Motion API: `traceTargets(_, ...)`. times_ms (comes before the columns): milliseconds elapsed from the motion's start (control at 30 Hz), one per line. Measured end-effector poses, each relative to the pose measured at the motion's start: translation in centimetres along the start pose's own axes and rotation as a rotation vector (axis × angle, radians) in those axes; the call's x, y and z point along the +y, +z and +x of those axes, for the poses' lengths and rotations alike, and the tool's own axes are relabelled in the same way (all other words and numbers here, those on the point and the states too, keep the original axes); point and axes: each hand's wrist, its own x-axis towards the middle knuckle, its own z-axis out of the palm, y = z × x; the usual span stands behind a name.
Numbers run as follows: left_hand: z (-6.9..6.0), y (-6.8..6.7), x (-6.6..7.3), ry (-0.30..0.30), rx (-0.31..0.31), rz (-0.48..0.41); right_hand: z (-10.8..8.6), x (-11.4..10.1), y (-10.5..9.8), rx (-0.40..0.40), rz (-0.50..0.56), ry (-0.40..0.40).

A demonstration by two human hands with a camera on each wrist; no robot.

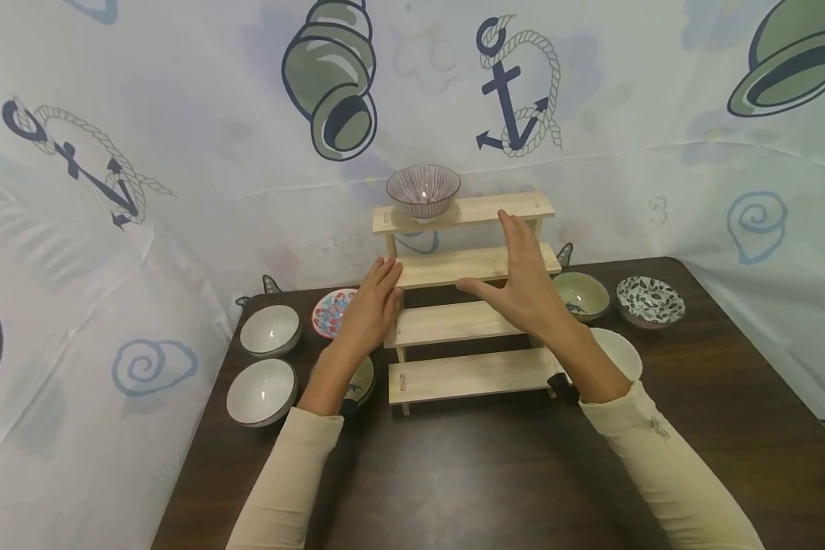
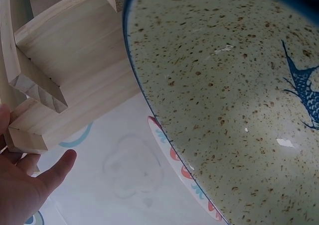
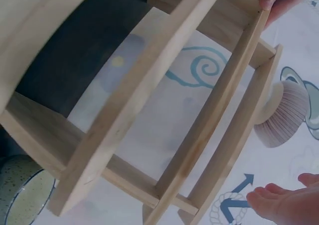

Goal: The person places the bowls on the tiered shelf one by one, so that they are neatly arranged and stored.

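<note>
A wooden shelf with several tiers (image 1: 467, 376) stands on the dark table, and a striped bowl (image 1: 423, 191) sits at the left of its top tier. My left hand (image 1: 370, 309) is at the shelf's left end, its fingers touching the wood near the second tier from the top; the left wrist view shows these fingers (image 2: 59, 172) by the shelf's end. My right hand (image 1: 522, 286) is raised in front of the right part of the shelf with thumb and fingers spread, holding nothing. In the right wrist view, that hand (image 3: 291, 202) is apart from the wood.
Left of the shelf are two white bowls (image 1: 270, 330), a colourful patterned dish (image 1: 331, 312) and a speckled bowl (image 2: 214, 95) under my left forearm. To the right stand a green bowl (image 1: 580, 296), a black-and-white patterned bowl (image 1: 650, 301) and a white bowl (image 1: 619, 353). A printed cloth hangs behind.
</note>
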Motion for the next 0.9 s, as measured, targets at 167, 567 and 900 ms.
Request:
traceTargets(167, 0.2, -0.1, 0.1, -0.003, 0.002, 0.001, -0.9, 0.5, -0.2, 0.002, 0.021, 0.0)
traceTargets(567, 0.2, 0.1, 0.1, -0.003, -0.012, -0.007, -3.3, 2.1, -0.9, 0.006, -0.012, 0.14)
traceTargets(900, 0.0, 0.1, 0.0, -0.001, -0.001, -0.017, -5.3, 4.4, -2.0, 0.004, 0.013, 0.128)
